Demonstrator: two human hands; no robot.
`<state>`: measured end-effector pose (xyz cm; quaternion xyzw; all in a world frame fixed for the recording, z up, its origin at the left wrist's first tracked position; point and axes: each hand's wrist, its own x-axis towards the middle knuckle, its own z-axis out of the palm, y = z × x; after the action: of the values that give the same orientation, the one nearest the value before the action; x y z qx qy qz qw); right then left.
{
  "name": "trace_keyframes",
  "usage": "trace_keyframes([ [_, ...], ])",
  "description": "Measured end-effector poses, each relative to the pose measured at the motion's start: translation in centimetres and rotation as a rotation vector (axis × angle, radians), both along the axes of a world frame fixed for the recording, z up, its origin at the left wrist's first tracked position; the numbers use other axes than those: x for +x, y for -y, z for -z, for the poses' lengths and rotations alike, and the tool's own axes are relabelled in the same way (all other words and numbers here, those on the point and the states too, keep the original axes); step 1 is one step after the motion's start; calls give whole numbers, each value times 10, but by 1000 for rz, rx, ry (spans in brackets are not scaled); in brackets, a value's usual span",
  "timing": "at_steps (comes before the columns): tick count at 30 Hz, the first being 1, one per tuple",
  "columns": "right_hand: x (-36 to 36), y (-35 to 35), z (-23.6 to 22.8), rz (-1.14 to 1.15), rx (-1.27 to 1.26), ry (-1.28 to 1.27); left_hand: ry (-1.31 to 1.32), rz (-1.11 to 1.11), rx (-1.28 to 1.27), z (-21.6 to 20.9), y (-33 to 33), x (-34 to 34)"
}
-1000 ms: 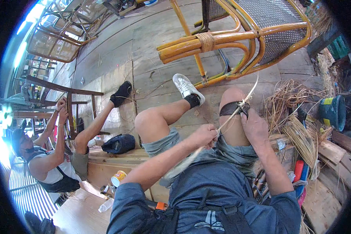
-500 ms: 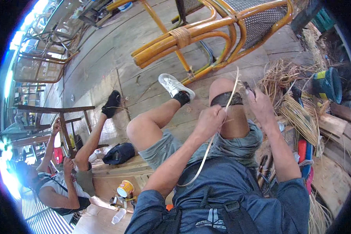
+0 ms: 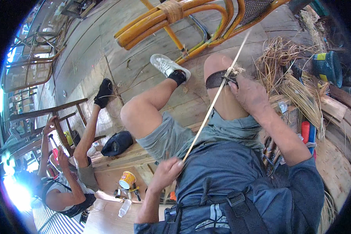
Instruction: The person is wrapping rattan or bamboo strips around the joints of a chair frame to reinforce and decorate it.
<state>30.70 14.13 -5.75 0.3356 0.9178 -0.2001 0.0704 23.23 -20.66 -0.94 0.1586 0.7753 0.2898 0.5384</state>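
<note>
One taut strip (image 3: 203, 122); tangled strands (image 3: 276, 58), bucket (image 3: 328, 70) nearby

- One wide fisheye view looks steeply down from the wearer's head.
- Nearest the lens, the blue shirt (image 3: 238, 163) fills the lower middle.
- Beyond it, close by, come the left hand (image 3: 167, 171), right hand (image 3: 251, 93) and bare knees (image 3: 136, 113).
- Farther off, the floor (image 3: 144, 74) runs up to a chair (image 3: 173, 12), cut by the top edge.
- Straight lines bend near the dark, rounded rim.
</note>
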Motion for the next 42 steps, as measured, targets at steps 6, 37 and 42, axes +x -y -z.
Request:
trace_keyframes([
  [6,0,-6,13,57,-107,57,63,-184,-168,-68,97,33],
  [37,8,5,14,6,59,-119,-656,-315,85,-29,-25,-56],
  [42,18,9,13,-16,117,-192,-275,49,209,8,-122,-29],
])
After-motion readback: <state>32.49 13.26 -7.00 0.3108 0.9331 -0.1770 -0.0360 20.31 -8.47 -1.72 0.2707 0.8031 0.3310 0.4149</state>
